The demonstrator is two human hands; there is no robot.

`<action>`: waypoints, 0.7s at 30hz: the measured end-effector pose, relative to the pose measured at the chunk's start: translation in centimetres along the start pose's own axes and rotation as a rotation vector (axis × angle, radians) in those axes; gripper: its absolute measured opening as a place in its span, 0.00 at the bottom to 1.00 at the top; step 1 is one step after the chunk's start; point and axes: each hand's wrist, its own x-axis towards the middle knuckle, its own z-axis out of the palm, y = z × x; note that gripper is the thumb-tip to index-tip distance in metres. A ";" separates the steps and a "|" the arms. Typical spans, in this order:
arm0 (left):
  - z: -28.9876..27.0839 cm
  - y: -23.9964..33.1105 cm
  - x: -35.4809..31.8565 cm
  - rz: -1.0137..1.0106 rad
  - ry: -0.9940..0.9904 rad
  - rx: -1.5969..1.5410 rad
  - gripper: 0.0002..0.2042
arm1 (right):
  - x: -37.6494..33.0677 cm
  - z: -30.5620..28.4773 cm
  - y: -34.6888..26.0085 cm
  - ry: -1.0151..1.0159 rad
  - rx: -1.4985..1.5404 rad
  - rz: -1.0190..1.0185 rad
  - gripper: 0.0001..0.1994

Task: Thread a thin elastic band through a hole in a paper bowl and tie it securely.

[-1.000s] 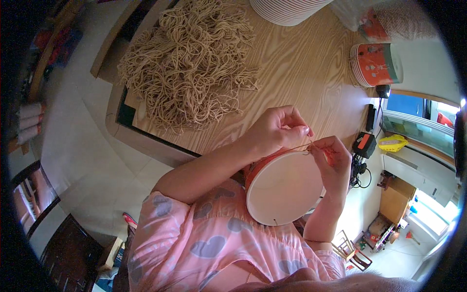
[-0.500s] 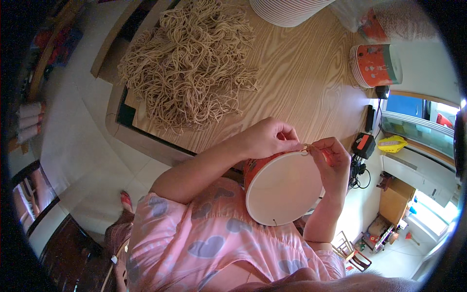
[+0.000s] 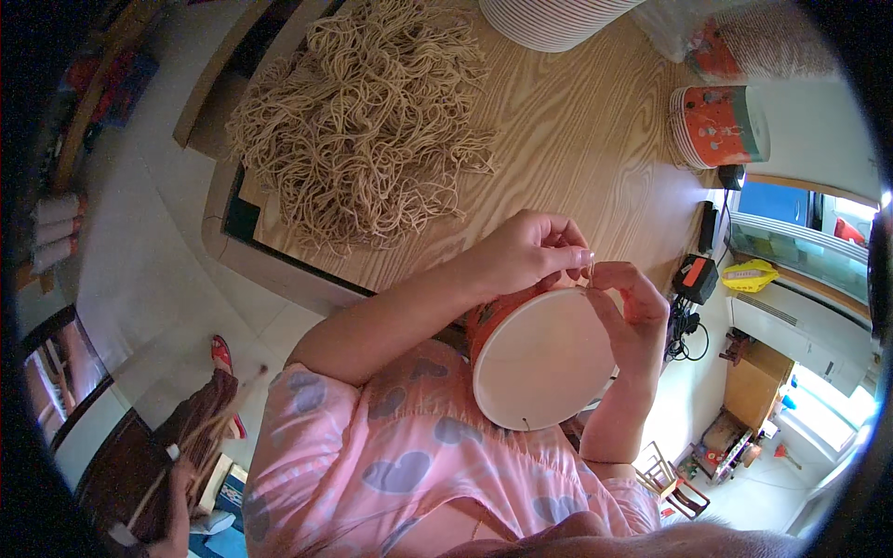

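A paper bucket (image 3: 544,363), red outside and white inside, rests against my lap with its round mouth turned up toward me. My left hand (image 3: 544,251) is just above the far rim, thumb and forefinger pinching a thin tan cord (image 3: 591,270). My right hand (image 3: 634,302) is closed at the rim's far right, its thumb and forefinger at the same cord where it meets the bucket. At the near rim a small dark knot or cord end (image 3: 526,423) shows. The bucket's far outer wall is mostly hidden.
A heap of tan cords (image 3: 363,130) covers the left of the wooden table (image 3: 577,139). White stacked buckets (image 3: 558,20) stand at the back, red-and-green ones (image 3: 721,126) at right. Black cables (image 3: 686,330) hang beside the edge. Another person (image 3: 200,409) with a stick is at lower left.
My left hand has lifted slightly from the rim, drawing the cord up. My right hand has barely moved. The other person has come further into view at lower left.
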 end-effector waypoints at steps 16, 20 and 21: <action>0.1 0.2 0.1 0.062 -0.099 0.143 0.10 | 0.0 -0.1 0.6 0.129 0.137 -0.003 0.06; 0.6 0.1 0.1 0.097 -0.074 0.198 0.07 | 0.1 -0.1 0.1 0.086 0.048 -0.007 0.08; 0.6 0.0 0.1 0.099 -0.048 0.178 0.07 | 0.1 0.1 0.0 0.109 0.047 0.037 0.08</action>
